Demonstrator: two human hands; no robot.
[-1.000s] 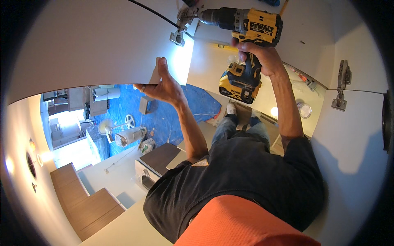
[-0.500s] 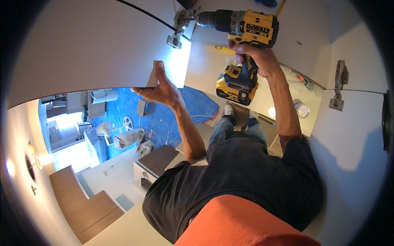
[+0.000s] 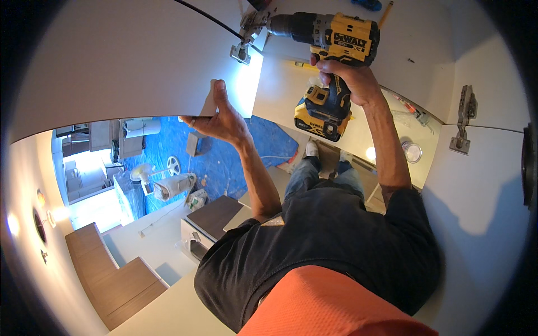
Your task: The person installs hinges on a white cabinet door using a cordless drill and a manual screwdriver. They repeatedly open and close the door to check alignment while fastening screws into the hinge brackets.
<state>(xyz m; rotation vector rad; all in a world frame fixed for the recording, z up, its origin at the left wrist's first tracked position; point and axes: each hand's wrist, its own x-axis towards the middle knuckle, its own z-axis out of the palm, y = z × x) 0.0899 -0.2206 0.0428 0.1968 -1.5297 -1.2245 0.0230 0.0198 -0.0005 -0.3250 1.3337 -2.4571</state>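
My right hand (image 3: pixel 358 84) is wrapped round the handle of a yellow and black cordless drill (image 3: pixel 350 38), its battery hanging below. The drill lies level, its chuck pointing left at a metal cabinet hinge (image 3: pixel 253 23). Whether the bit touches a screw there is too small to tell. A white cabinet door (image 3: pixel 129 67) fills the upper left, joined to that hinge. At the door's lower edge, my left hand (image 3: pixel 228 124) grips it, thumb on the near face and fingers behind, partly hidden.
Another hinge (image 3: pixel 464 120) sits on the white panel at right. A blue tool (image 3: pixel 367 4) and a pencil (image 3: pixel 386 14) lie at the top. A round metal tin (image 3: pixel 412 151) is lower right. Blue sheeting (image 3: pixel 224 162) covers the floor, with a fan (image 3: pixel 143 172) standing on the left.
The door's lower edge appears slightly higher, and the view has shifted a little. Both hands keep their holds, and the drill stays at the hinge.
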